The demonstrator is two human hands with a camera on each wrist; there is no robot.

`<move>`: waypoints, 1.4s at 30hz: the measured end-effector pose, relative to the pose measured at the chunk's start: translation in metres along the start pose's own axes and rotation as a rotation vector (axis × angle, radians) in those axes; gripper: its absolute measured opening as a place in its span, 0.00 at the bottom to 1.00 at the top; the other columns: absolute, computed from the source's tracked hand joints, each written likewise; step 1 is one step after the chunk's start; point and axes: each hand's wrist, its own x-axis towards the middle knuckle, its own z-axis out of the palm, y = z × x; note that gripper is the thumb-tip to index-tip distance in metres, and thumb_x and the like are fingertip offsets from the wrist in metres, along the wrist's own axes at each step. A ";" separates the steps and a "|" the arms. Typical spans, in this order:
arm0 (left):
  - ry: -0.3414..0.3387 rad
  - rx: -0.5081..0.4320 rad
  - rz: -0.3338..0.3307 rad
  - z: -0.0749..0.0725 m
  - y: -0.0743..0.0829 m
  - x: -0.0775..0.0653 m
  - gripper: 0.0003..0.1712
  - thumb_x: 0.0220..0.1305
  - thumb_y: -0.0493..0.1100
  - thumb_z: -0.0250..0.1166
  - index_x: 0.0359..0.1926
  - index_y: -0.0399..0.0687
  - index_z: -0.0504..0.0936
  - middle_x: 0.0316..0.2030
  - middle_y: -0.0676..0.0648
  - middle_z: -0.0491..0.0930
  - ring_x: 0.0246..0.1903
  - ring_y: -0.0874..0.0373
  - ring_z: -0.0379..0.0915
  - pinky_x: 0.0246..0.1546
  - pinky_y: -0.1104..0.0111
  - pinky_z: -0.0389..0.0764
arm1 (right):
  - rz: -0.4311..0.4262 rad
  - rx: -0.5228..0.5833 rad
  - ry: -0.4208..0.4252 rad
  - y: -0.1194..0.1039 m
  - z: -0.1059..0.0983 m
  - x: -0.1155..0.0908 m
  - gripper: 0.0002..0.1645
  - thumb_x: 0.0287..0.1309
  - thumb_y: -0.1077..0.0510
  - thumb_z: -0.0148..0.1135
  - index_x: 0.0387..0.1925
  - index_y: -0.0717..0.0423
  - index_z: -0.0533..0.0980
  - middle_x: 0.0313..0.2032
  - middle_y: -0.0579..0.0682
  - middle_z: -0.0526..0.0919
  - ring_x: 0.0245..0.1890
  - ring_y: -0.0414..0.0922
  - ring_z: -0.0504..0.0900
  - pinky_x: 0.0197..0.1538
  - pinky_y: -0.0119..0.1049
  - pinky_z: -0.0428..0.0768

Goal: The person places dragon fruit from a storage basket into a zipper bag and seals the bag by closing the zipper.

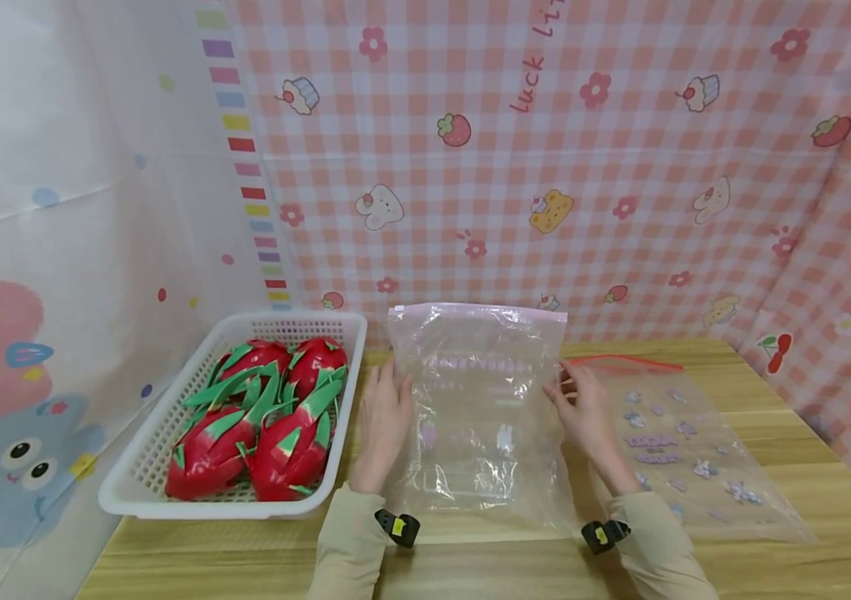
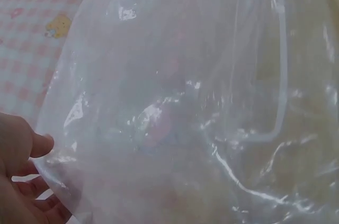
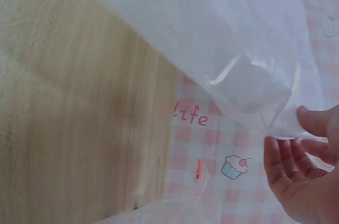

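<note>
A clear zip bag [image 1: 470, 417] with a pale pink top strip is held upright over the table in the head view. On its left edge, my left hand [image 1: 383, 421] pinches the film. In the left wrist view, the thumb of my left hand [image 2: 24, 168] is in front of the bag [image 2: 143, 102] and the fingers are behind it. My right hand [image 1: 586, 417] grips the opposite edge. Seen in the right wrist view, my right hand [image 3: 304, 173] pinches the bag's film [image 3: 228, 49] between thumb and fingers.
A white plastic basket [image 1: 119, 492] at left holds several red dragon fruits [image 1: 290, 458] with green leaves. Flat on the wooden table [image 1: 740, 575] at right lies a second clear bag [image 1: 688, 442] with a red zip strip. A pink checked cloth [image 1: 425, 175] hangs behind.
</note>
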 end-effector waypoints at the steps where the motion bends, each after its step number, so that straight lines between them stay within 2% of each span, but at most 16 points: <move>1: 0.011 -0.017 0.008 -0.001 0.002 0.001 0.25 0.66 0.42 0.59 0.61 0.35 0.71 0.45 0.36 0.77 0.41 0.41 0.77 0.42 0.53 0.78 | -0.002 0.007 0.019 -0.001 -0.001 0.000 0.26 0.56 0.68 0.62 0.57 0.73 0.69 0.40 0.66 0.77 0.39 0.59 0.82 0.42 0.49 0.83; 4: 0.056 -0.046 0.042 -0.005 0.008 0.003 0.25 0.66 0.41 0.59 0.61 0.34 0.71 0.42 0.37 0.77 0.36 0.44 0.76 0.37 0.55 0.78 | -0.035 0.046 0.091 -0.003 -0.003 -0.001 0.26 0.55 0.69 0.63 0.56 0.74 0.70 0.41 0.67 0.78 0.39 0.61 0.83 0.39 0.47 0.84; 6: 0.089 -0.056 0.068 -0.007 0.012 0.004 0.25 0.66 0.41 0.59 0.60 0.33 0.71 0.41 0.37 0.77 0.35 0.45 0.75 0.36 0.56 0.78 | -0.060 0.067 0.142 -0.005 -0.004 -0.001 0.27 0.54 0.69 0.64 0.56 0.72 0.70 0.42 0.67 0.80 0.39 0.61 0.83 0.37 0.38 0.85; 10: 0.154 -0.093 0.115 -0.011 0.017 0.007 0.23 0.63 0.39 0.62 0.57 0.31 0.73 0.44 0.35 0.79 0.40 0.42 0.78 0.41 0.54 0.80 | -0.067 0.118 0.193 -0.010 -0.007 -0.002 0.29 0.55 0.68 0.63 0.60 0.66 0.70 0.45 0.65 0.81 0.41 0.57 0.83 0.34 0.17 0.78; 13: 0.179 -0.119 0.136 -0.012 0.019 0.008 0.23 0.61 0.37 0.63 0.56 0.31 0.73 0.47 0.34 0.79 0.44 0.41 0.79 0.45 0.53 0.80 | -0.053 0.131 0.209 -0.014 -0.010 -0.002 0.30 0.57 0.66 0.62 0.63 0.60 0.69 0.47 0.63 0.81 0.43 0.56 0.83 0.35 0.10 0.73; 16: 0.191 -0.131 0.145 -0.013 0.021 0.010 0.24 0.61 0.37 0.64 0.57 0.31 0.73 0.47 0.34 0.79 0.44 0.41 0.79 0.44 0.54 0.81 | -0.048 0.149 0.222 -0.017 -0.013 -0.002 0.31 0.57 0.65 0.62 0.63 0.59 0.69 0.50 0.64 0.80 0.44 0.52 0.83 0.37 0.10 0.73; 21: 0.197 -0.131 0.147 -0.014 0.024 0.013 0.24 0.61 0.37 0.64 0.56 0.31 0.72 0.45 0.34 0.79 0.43 0.42 0.79 0.43 0.54 0.80 | -0.058 0.229 0.241 -0.025 -0.015 -0.003 0.29 0.57 0.68 0.61 0.62 0.64 0.69 0.50 0.65 0.79 0.41 0.28 0.78 0.37 0.11 0.74; 23: 0.198 -0.128 0.145 -0.014 0.025 0.014 0.24 0.60 0.37 0.65 0.56 0.31 0.72 0.44 0.35 0.80 0.42 0.43 0.78 0.43 0.54 0.80 | -0.081 0.259 0.261 -0.034 -0.017 -0.005 0.28 0.56 0.71 0.60 0.59 0.67 0.70 0.48 0.66 0.79 0.41 0.23 0.76 0.37 0.12 0.75; 27: 0.224 -0.085 0.122 -0.015 0.032 0.015 0.25 0.59 0.39 0.66 0.56 0.34 0.73 0.42 0.37 0.78 0.42 0.44 0.75 0.42 0.56 0.78 | -0.154 0.280 0.346 -0.054 -0.021 -0.009 0.23 0.52 0.78 0.58 0.53 0.75 0.72 0.42 0.69 0.80 0.40 0.24 0.77 0.37 0.14 0.77; 29: 0.258 -0.040 0.102 -0.017 0.041 0.012 0.25 0.58 0.40 0.67 0.55 0.36 0.72 0.42 0.38 0.76 0.44 0.44 0.71 0.43 0.57 0.76 | -0.192 0.280 0.402 -0.054 -0.019 -0.009 0.21 0.52 0.79 0.58 0.50 0.76 0.73 0.40 0.69 0.80 0.40 0.25 0.77 0.37 0.14 0.77; 32: 0.311 0.031 0.099 -0.021 0.056 0.005 0.24 0.58 0.40 0.67 0.54 0.38 0.72 0.42 0.39 0.72 0.44 0.45 0.67 0.41 0.58 0.74 | -0.225 0.271 0.486 -0.046 -0.014 -0.007 0.19 0.52 0.78 0.58 0.48 0.76 0.74 0.38 0.68 0.80 0.39 0.24 0.77 0.36 0.13 0.76; 35: 0.321 0.051 0.120 -0.024 0.069 -0.003 0.22 0.59 0.39 0.66 0.52 0.37 0.71 0.41 0.39 0.71 0.41 0.47 0.66 0.35 0.61 0.75 | -0.223 0.273 0.552 -0.036 -0.009 -0.005 0.17 0.55 0.76 0.58 0.48 0.73 0.75 0.38 0.66 0.81 0.38 0.24 0.77 0.36 0.12 0.75; 38: 0.300 -0.004 0.115 -0.025 0.078 -0.006 0.24 0.61 0.39 0.64 0.56 0.34 0.69 0.42 0.39 0.71 0.40 0.48 0.69 0.34 0.62 0.77 | -0.215 0.280 0.603 -0.030 -0.007 -0.005 0.16 0.56 0.74 0.58 0.48 0.70 0.75 0.38 0.64 0.81 0.38 0.24 0.78 0.36 0.12 0.76; 42: 0.246 -0.154 0.058 -0.026 0.083 -0.004 0.29 0.64 0.40 0.61 0.61 0.32 0.64 0.49 0.38 0.71 0.43 0.46 0.74 0.38 0.61 0.80 | -0.245 0.272 0.653 -0.028 -0.006 -0.007 0.14 0.54 0.74 0.59 0.45 0.72 0.75 0.37 0.60 0.81 0.40 0.28 0.80 0.38 0.13 0.77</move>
